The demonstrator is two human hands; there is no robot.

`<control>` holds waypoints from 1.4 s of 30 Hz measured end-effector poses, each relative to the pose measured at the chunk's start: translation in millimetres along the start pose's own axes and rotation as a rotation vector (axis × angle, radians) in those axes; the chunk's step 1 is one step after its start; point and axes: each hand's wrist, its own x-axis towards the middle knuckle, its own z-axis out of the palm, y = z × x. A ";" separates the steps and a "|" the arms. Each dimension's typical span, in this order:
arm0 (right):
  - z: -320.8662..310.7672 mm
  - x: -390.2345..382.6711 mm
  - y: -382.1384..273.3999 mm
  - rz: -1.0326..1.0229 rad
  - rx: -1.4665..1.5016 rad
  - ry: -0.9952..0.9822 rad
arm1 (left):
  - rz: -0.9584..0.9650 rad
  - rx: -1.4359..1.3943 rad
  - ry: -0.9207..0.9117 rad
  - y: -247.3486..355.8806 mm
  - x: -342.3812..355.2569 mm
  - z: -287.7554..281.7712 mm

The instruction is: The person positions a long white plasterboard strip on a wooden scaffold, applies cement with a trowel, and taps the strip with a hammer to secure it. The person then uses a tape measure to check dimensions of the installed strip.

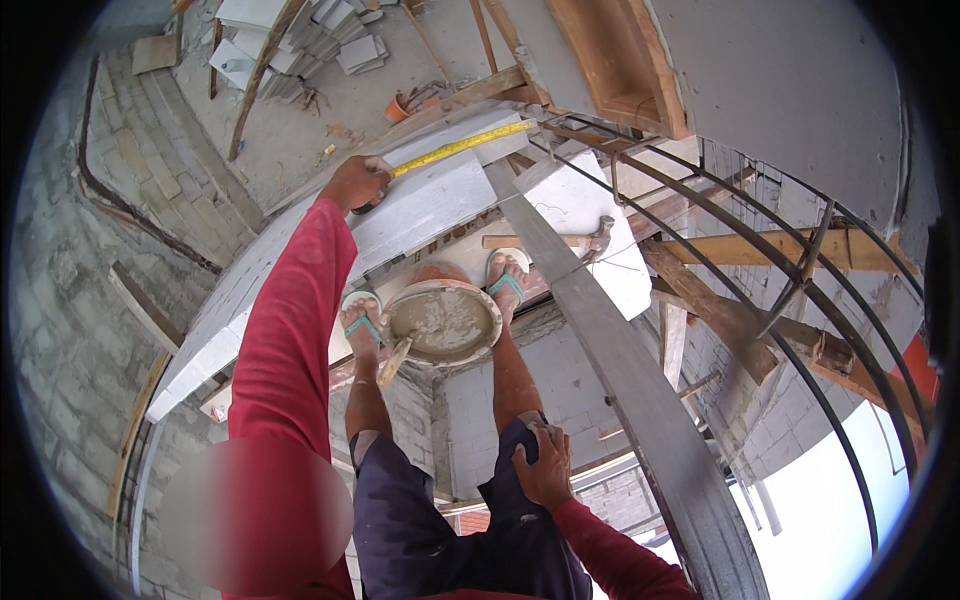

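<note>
My left hand (355, 183) is closed around a tape measure (372, 202) above a row of white lightweight blocks (430, 205). Its yellow blade (460, 149) runs out to the right along the blocks toward their far end. My right hand (545, 466) rests on my right knee with nothing in it, fingers laid over the shorts. Between my sandalled feet stands a bucket of wet grey mortar (445, 322), with a wooden handle (396, 360) leaning at its near rim. A claw hammer (600, 240) lies just beyond my right foot.
A long grey metal beam (620, 340) slants past my right side. Beyond it are a curved-looking rebar cage (770, 250) and wooden props (710, 310). Broken white blocks (290, 40) are piled on the floor below, near an orange container (398, 107). The platform drops off beneath me.
</note>
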 end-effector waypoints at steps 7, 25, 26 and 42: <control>3.3 -0.1 1.6 0.015 -0.013 -0.003 | -0.015 -0.005 0.010 1.3 -2.3 0.2; -4.3 3.0 -7.7 0.005 0.081 -0.006 | -0.036 -0.023 -0.002 -3.8 3.0 1.6; -4.3 2.9 -7.6 0.007 0.083 -0.005 | -0.043 -0.036 -0.003 -4.4 3.4 1.8; 1.6 0.2 -2.6 -0.004 0.045 0.024 | -0.030 -0.031 -0.014 -4.5 2.6 0.4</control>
